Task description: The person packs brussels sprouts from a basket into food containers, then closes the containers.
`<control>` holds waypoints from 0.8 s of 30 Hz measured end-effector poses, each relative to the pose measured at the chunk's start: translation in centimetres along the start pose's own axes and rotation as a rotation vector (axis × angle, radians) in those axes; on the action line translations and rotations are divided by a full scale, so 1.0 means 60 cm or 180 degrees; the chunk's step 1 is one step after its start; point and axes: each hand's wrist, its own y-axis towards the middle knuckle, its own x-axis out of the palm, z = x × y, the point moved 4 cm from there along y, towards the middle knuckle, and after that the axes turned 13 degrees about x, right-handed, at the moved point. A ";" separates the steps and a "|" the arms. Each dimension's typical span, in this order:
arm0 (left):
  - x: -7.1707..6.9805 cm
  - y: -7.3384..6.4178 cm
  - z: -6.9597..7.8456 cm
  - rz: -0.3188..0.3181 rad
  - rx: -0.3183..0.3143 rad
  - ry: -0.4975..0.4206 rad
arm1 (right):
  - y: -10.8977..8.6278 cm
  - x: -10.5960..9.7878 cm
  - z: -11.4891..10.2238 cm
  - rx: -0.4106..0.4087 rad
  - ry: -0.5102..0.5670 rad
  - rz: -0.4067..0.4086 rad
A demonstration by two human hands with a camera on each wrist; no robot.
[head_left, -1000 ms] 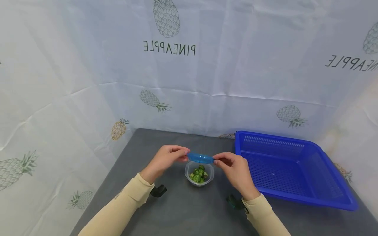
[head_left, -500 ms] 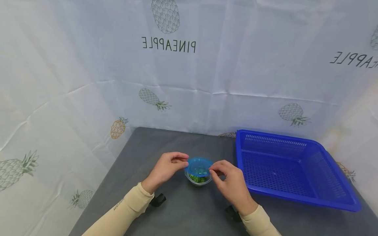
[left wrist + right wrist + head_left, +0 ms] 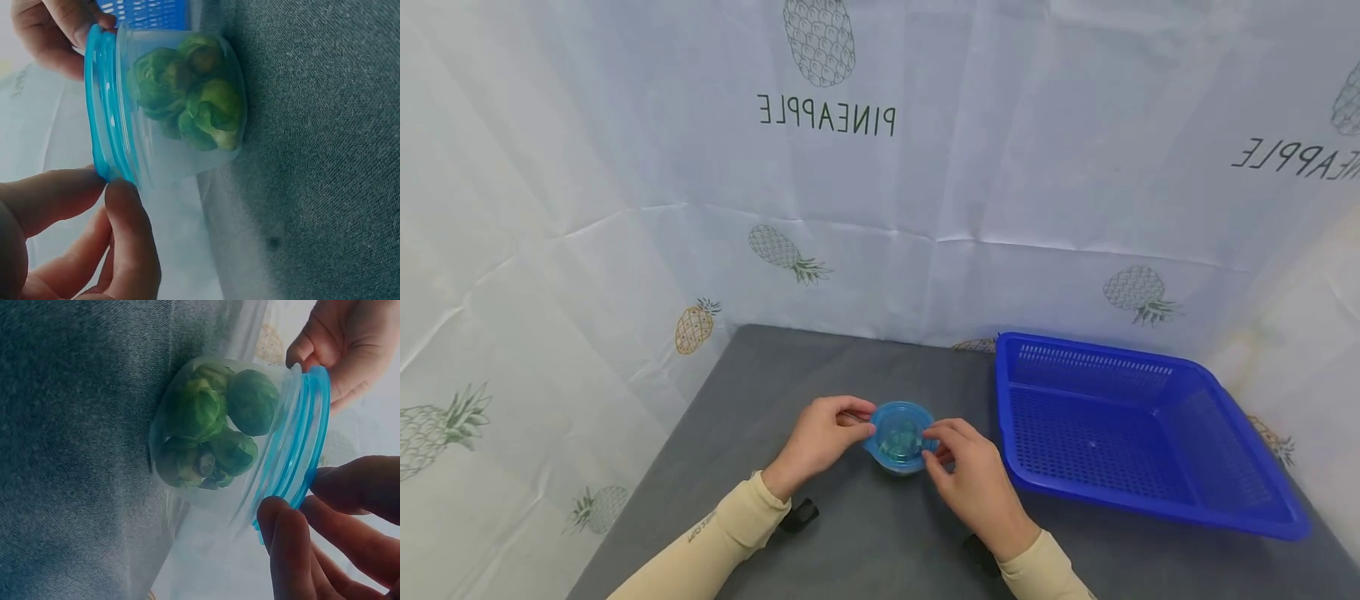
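Note:
A translucent blue lid (image 3: 901,429) lies over the mouth of a small clear plastic container (image 3: 187,164) standing on the table. Several green Brussels sprouts (image 3: 199,412) show through the container's wall. My left hand (image 3: 822,437) pinches the lid's left edge between thumb and fingers. At the opposite edge, my right hand (image 3: 972,475) pinches the rim, with fingertips under and over it. In the right wrist view the lid sits at the container's rim; whether it is snapped down all round, I cannot tell.
A large blue plastic basket (image 3: 1097,442) with slotted walls stands on the right of the grey table (image 3: 820,358). White cloth (image 3: 880,183) printed with pineapples hangs behind and at the sides.
Both hands have lowered the lid from above the container onto its mouth. The lid went from tilted to nearly level and now covers the sprouts in the head view.

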 end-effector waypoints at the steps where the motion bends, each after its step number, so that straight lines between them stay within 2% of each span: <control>1: 0.001 -0.001 -0.001 0.0007 0.0005 0.0020 | 0.000 0.001 0.000 -0.0029 -0.0012 0.0008; 7: 0.009 -0.001 -0.007 -0.0014 0.0003 0.0025 | 0.000 0.003 0.006 -0.0110 -0.0095 0.0118; 13: 0.011 -0.005 -0.012 -0.0052 -0.0169 -0.0202 | -0.002 0.011 0.013 0.0040 -0.0176 0.0131; 18: 0.014 -0.008 -0.020 -0.0138 -0.0421 -0.0568 | 0.000 0.022 0.021 0.0341 -0.0157 0.0010; 24: 0.015 -0.004 -0.031 -0.0201 -0.0698 -0.1006 | 0.015 0.034 0.035 0.0932 0.0134 -0.0319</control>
